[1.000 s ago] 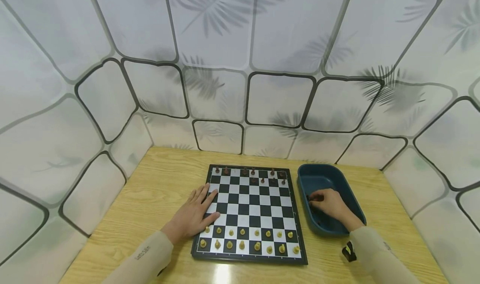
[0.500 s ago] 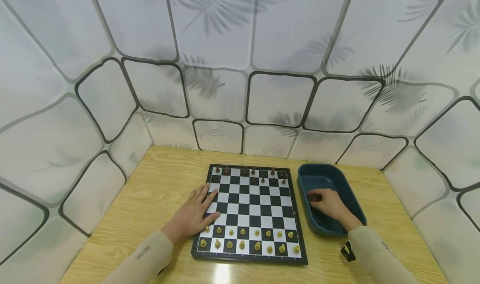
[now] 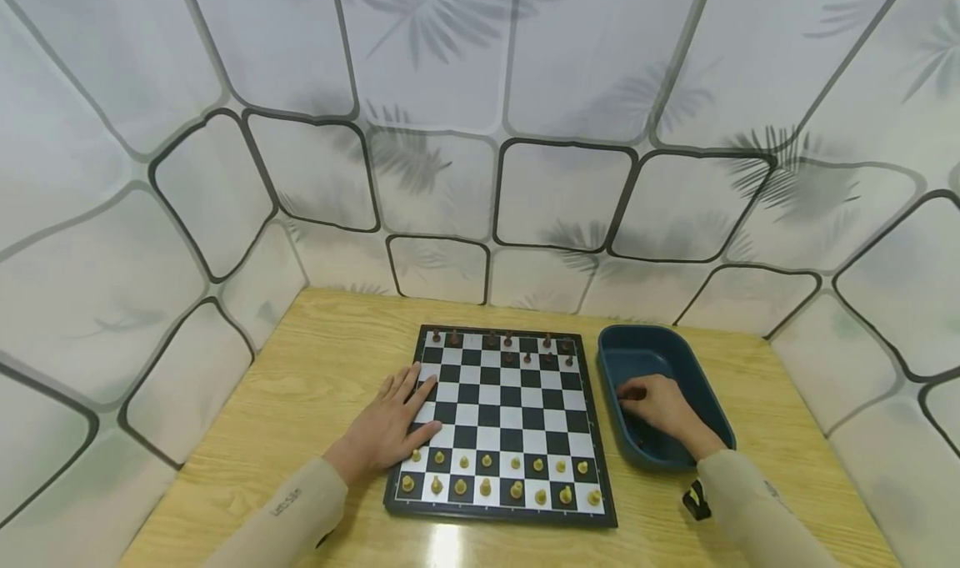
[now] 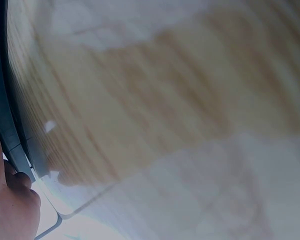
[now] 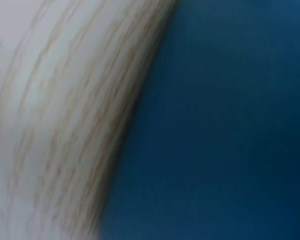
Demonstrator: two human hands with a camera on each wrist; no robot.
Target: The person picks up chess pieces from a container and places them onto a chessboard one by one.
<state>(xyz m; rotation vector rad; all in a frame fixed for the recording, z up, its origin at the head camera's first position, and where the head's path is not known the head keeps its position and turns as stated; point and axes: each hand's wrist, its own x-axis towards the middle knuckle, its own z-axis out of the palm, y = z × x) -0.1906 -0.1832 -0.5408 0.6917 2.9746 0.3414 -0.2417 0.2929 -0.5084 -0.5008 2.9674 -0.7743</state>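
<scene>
My left hand [image 3: 386, 422] lies flat with spread fingers on the left edge of a black-and-white chessboard [image 3: 498, 418]. In the left wrist view, part of that hand [image 4: 15, 205] shows beside the board's dark edge [image 4: 0, 90]. My right hand [image 3: 660, 405] reaches down into a blue bin [image 3: 645, 332], near its left wall. Its curled fingers and thumb pinch a small dark reddish chess piece [image 3: 631, 393], mostly hidden by the fingers. The right wrist view shows only the bin's blurred blue side [image 5: 215, 125] and the wooden table.
Yellow chess pieces [image 3: 486, 486] stand in two rows along the board's near side. Several dark red pieces [image 3: 492, 339] stand at the far side, with gaps between them. A patterned curtain [image 3: 562, 193] surrounds the wooden table [image 3: 330, 334] at the back and sides.
The view has shifted very slightly. My left hand stays on the board. Inside the bin, the right hand's fingers have drawn closer together around the dark piece.
</scene>
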